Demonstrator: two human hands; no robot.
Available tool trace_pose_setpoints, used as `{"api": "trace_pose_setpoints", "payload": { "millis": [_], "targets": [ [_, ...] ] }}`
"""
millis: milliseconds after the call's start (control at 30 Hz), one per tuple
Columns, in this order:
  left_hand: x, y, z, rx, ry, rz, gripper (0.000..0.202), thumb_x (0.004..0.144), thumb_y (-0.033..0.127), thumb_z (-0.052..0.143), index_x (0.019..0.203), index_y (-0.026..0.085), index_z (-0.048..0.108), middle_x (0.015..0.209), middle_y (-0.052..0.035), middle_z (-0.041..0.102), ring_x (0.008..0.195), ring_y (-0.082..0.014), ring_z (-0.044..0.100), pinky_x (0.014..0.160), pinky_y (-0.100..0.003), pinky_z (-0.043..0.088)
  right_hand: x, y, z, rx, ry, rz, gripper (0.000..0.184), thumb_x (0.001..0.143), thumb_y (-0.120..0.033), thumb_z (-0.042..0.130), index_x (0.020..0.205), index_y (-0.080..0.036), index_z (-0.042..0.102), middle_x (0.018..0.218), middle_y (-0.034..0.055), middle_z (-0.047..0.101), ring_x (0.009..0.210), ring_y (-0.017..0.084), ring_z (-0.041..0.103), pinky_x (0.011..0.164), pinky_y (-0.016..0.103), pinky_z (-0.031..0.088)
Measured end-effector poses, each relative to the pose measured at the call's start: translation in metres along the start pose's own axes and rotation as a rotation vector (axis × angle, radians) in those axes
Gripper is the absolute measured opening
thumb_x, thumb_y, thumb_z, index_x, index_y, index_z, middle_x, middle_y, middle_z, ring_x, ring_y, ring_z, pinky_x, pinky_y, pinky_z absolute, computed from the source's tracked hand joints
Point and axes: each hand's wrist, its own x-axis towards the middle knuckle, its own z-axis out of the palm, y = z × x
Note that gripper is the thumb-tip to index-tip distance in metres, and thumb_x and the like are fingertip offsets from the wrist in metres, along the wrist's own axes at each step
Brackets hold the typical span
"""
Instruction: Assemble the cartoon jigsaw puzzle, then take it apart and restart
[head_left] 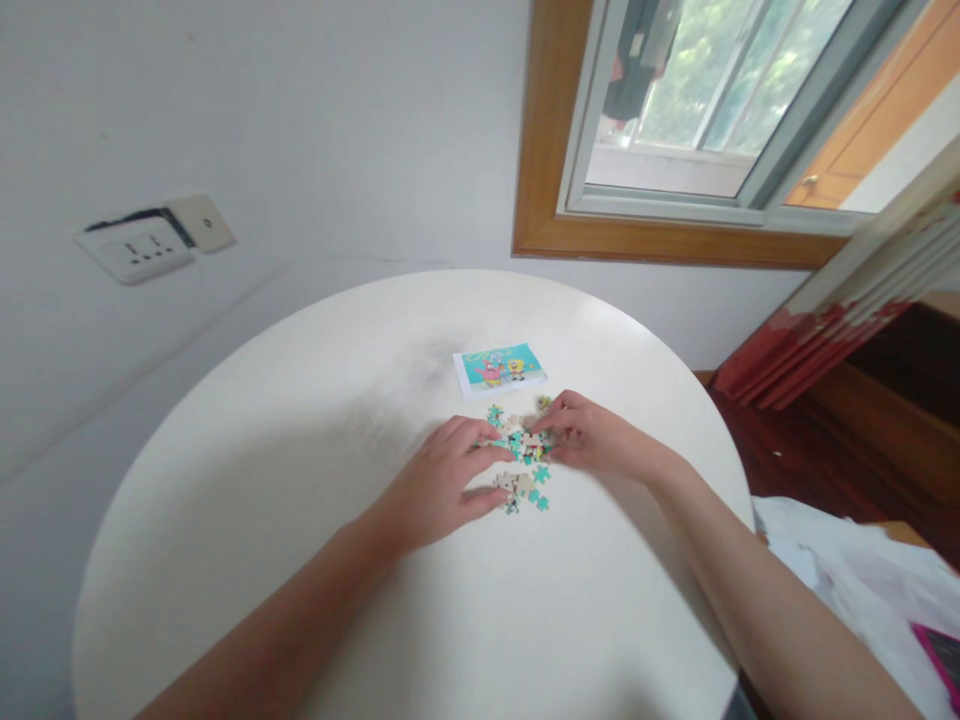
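A small heap of jigsaw puzzle pieces (523,482), some turquoise and some with pale backs up, lies on the white round table (450,620). My left hand (450,480) rests at the heap's left side, fingers spread and fingertips at the pieces. On the opposite side my right hand (589,435) reaches in with bent fingers, thumb and forefinger apart at the edge of the pile; its other fingers are partly hidden. Just behind the heap is a picture card (501,370) with a pink and a yellow cartoon figure on turquoise.
Behind the table stands a white wall with a socket plate (139,248) on the left and a wood-framed window (675,235) on the right. A red and cream curtain (810,345) hangs at the right. White bags or sheets (840,580) lie beside the table's right edge.
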Motion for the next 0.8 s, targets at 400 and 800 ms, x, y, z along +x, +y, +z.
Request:
{"api": "trace_pose_setpoints", "payload": {
  "millis": [400,800],
  "targets": [
    [0.003,-0.001,0.001,0.06,0.035,-0.042,0.014,0.092,0.022,0.054,0.098,0.022,0.066,0.108,-0.0069,0.058,0.104,-0.0237,0.051,0.093,-0.04,0.042,0.006,0.003,0.003,0.095,0.074,-0.026,0.016,0.086,-0.015,0.06,0.089,-0.018,0.075,0.09,0.0055,0.061,0.076,0.012,0.058,0.069,0.024,0.049],
    [-0.02,-0.019,-0.003,0.005,-0.134,-0.079,0.098,0.072,0.068,0.066,0.15,0.024,0.026,0.155,-0.0162,0.026,0.14,-0.0363,0.027,0.112,-0.051,0.03,0.0,0.034,-0.013,-0.017,0.209,0.198,0.034,0.085,-0.015,0.058,0.117,-0.015,0.066,0.113,0.0128,0.062,0.08,0.015,0.064,0.077,0.031,0.053]
  ]
}}
